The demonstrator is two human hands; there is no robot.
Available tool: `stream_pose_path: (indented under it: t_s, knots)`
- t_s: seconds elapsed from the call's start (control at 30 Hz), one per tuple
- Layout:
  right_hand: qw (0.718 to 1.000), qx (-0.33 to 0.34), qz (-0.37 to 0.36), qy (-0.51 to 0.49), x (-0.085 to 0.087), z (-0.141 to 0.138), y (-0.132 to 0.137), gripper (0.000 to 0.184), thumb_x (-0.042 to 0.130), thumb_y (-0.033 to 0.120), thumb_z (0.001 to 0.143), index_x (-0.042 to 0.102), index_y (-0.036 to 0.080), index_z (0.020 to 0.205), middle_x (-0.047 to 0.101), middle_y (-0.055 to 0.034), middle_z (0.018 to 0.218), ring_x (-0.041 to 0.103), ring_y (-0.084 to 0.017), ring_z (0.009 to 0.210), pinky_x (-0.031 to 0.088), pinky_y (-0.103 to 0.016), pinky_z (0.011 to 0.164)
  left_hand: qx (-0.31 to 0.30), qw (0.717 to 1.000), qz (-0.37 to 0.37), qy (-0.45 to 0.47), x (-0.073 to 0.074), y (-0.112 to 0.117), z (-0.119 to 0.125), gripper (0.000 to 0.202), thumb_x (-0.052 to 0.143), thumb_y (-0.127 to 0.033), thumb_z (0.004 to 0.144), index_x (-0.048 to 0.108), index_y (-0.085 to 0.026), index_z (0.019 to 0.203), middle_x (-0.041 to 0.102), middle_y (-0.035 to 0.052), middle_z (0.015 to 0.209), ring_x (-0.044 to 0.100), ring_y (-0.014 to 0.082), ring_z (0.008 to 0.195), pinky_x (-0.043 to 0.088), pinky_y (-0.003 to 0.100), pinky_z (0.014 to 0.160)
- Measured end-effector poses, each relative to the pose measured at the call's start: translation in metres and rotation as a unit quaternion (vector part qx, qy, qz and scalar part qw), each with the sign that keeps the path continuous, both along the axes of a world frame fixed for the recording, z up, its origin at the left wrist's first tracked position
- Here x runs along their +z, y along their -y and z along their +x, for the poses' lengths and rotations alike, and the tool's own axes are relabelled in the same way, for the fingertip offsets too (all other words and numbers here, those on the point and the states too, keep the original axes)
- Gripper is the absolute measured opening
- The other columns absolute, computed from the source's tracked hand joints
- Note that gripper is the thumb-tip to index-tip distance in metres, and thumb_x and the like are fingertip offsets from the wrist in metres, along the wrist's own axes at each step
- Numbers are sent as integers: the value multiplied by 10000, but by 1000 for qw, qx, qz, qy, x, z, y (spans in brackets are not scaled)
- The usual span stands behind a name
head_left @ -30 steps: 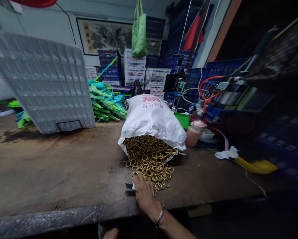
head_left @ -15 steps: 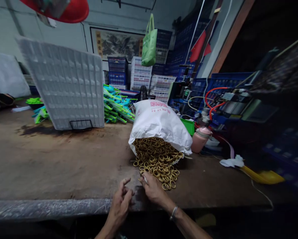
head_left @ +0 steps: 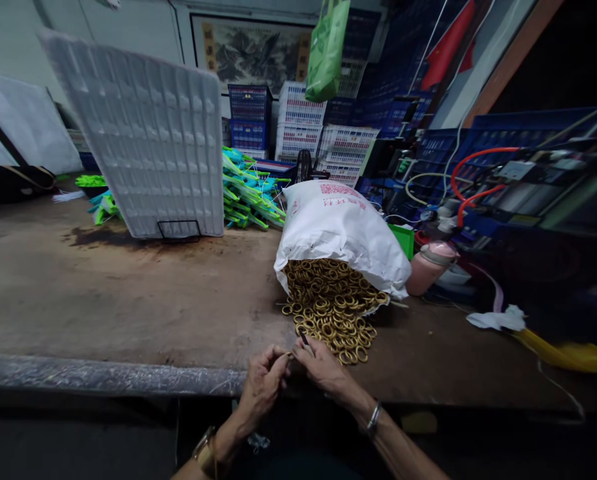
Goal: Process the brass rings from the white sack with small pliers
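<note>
A white sack (head_left: 339,223) lies on its side on the table, and brass-coloured rings (head_left: 336,327) spill out of its mouth in a heap. Just in front of the heap, my left hand (head_left: 264,383) pinches what looks like one small ring (head_left: 289,355) at its fingertips. My right hand (head_left: 326,370) meets it there, its fingertips touching or very near the same ring. A small slim tool (head_left: 306,341) with a dark end sticks up from my right fingers; its exact kind is too small to tell.
A white ridged panel (head_left: 148,133) stands in a black wire holder on the brown table (head_left: 188,293). Green and blue plastic pieces (head_left: 251,193) are piled behind it. A pink bottle (head_left: 431,267), hoses and a yellow item (head_left: 568,350) are on the right. Stacked crates (head_left: 301,120) fill the back.
My hands have come together at the table's front edge. My left fingers, spread before, are now closed in a pinch; my right hand has drawn back from the heap. The view has shifted.
</note>
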State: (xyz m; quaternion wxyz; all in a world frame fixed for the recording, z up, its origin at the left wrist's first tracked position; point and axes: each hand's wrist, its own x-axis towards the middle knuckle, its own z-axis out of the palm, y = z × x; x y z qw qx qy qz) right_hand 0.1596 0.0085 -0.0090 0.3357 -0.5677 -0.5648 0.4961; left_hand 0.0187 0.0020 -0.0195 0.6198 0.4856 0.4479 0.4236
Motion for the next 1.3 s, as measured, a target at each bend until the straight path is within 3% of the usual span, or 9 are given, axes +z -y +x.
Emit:
stream_pose_path:
  t_s: [0.13, 0.4, 0.7, 0.8, 0.9, 1.17, 1.3]
  knots:
    - [1000, 2, -4, -2, -3, -3, -3, 230, 447, 394, 768, 417, 188, 671, 418, 69, 542, 340, -66, 476, 270, -178, 450, 0, 1000, 0, 12, 0, 3, 2, 254, 578, -394, 716, 559, -144, 678, 516, -41, 544, 417, 51, 411, 316, 163, 404]
    - [999, -3, 25, 42, 4, -5, -8, 204, 441, 351, 757, 427, 189, 634, 405, 65, 538, 366, -84, 514, 301, -192, 489, -53, 989, -104, 90, 3, 2, -2, 335, 561, -485, 718, 486, -159, 700, 532, -30, 562, 434, 51, 395, 349, 170, 394]
    - [994, 18, 67, 86, 1, 1, -14, 232, 352, 331, 816, 455, 191, 662, 442, 42, 556, 412, -103, 530, 328, -211, 527, -45, 967, -158, 196, -4, 0, 4, 283, 566, -428, 753, 444, -173, 752, 530, -36, 619, 435, 38, 415, 356, 158, 393]
    - [976, 35, 115, 180, -5, 5, -11, 149, 351, 182, 775, 485, 194, 709, 505, 24, 602, 460, -114, 568, 321, -217, 555, -34, 969, -156, 191, -2, -2, 7, 286, 565, -431, 755, 440, -173, 755, 529, -35, 615, 436, 40, 417, 353, 156, 389]
    - [952, 81, 142, 259, -8, 6, -4, 241, 354, 54, 651, 508, 200, 766, 566, 10, 655, 503, -125, 603, 307, -222, 570, -21, 975, -144, 165, -1, -5, 9, 290, 559, -441, 756, 440, -177, 774, 522, -42, 602, 427, 37, 411, 357, 155, 392]
    - [928, 103, 144, 328, -3, 3, 1, 395, 344, 20, 584, 526, 194, 888, 610, -15, 724, 539, -143, 674, 311, -222, 602, 2, 987, -133, 92, -5, -5, 10, 363, 573, -516, 705, 435, -186, 760, 496, -60, 562, 401, 38, 392, 355, 156, 384]
    - [908, 67, 109, 398, -4, 9, -3, 362, 361, 9, 621, 529, 187, 888, 629, -29, 764, 549, -148, 679, 295, -228, 588, -29, 991, -105, 72, 2, 3, 8, 336, 554, -492, 733, 440, -178, 699, 489, -52, 557, 407, 41, 391, 364, 159, 374]
